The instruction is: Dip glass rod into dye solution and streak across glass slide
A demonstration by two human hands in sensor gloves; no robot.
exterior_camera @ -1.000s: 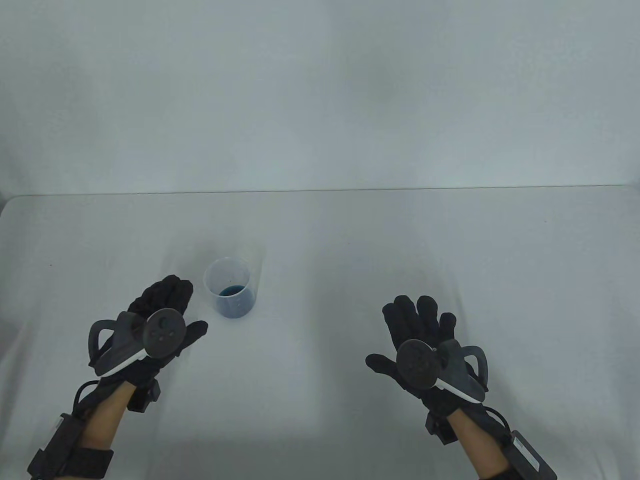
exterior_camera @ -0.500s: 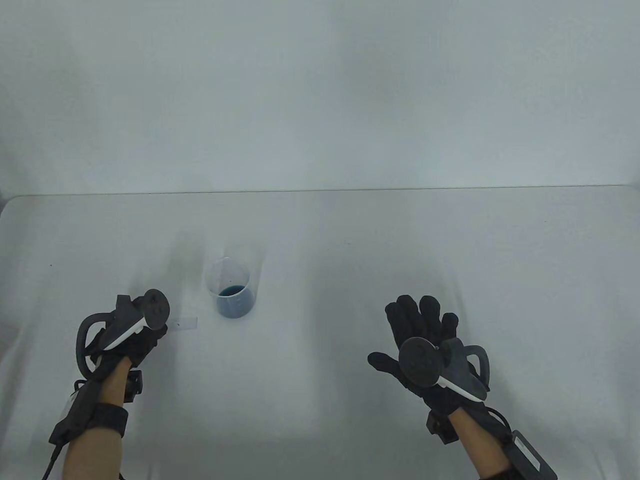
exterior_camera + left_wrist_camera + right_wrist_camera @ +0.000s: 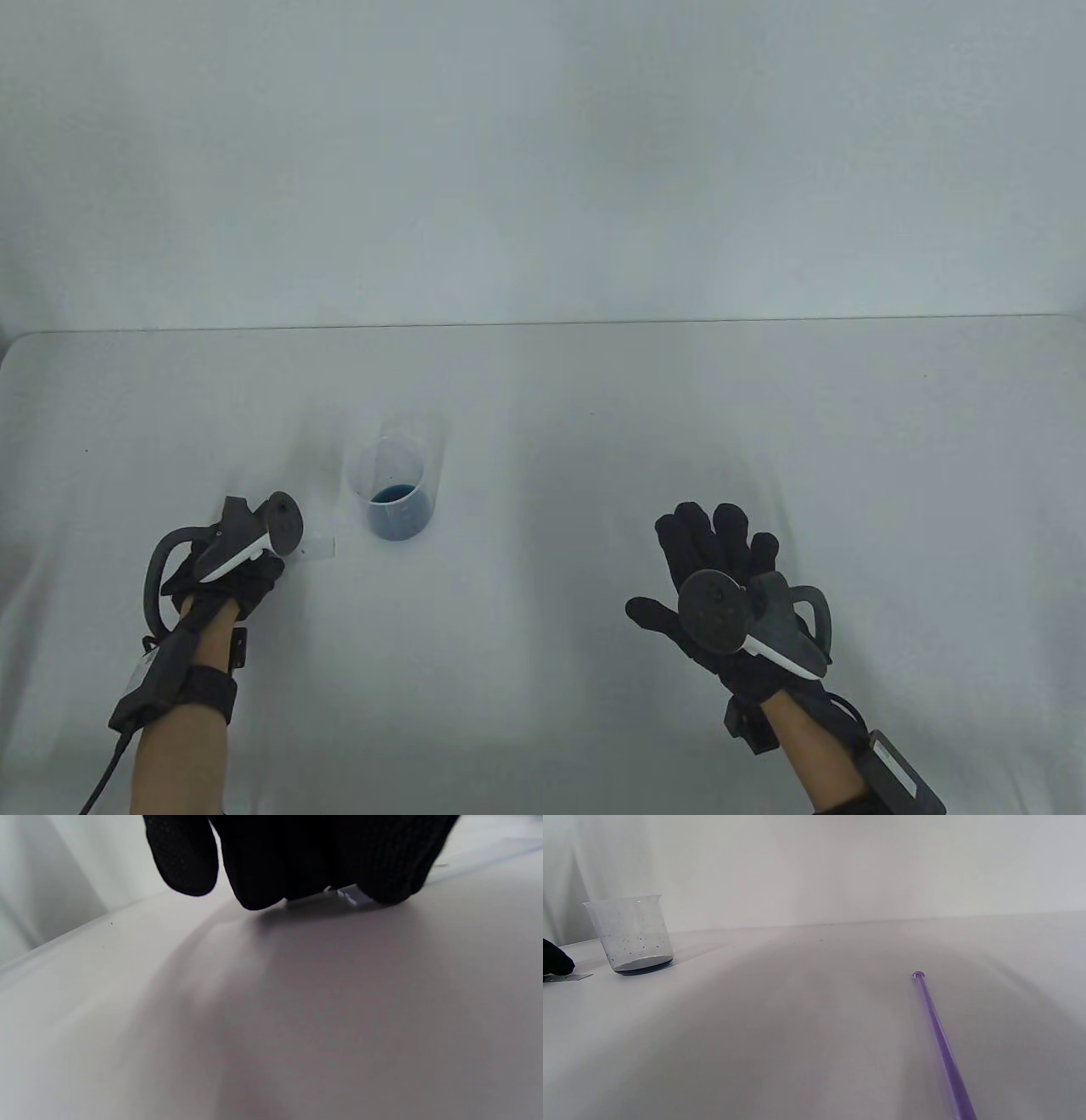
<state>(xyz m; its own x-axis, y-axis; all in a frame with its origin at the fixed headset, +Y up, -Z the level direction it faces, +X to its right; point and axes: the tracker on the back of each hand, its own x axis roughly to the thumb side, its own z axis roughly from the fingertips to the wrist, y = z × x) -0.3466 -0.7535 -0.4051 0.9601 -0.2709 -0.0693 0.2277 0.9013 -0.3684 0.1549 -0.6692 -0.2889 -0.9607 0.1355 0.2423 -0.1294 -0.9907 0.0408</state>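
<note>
Left hand (image 3: pixel 222 586) fingers press the glass slide (image 3: pixel 318 548), long axis left-right; right hand (image 3: pixel 717 586) splayed, holding nothing

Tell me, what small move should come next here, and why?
Probably the right hand should lower onto the glass rod and pick it up. The rod lies untouched on the table, while the left hand already touches the glass slide beside the beaker of dye.
</note>
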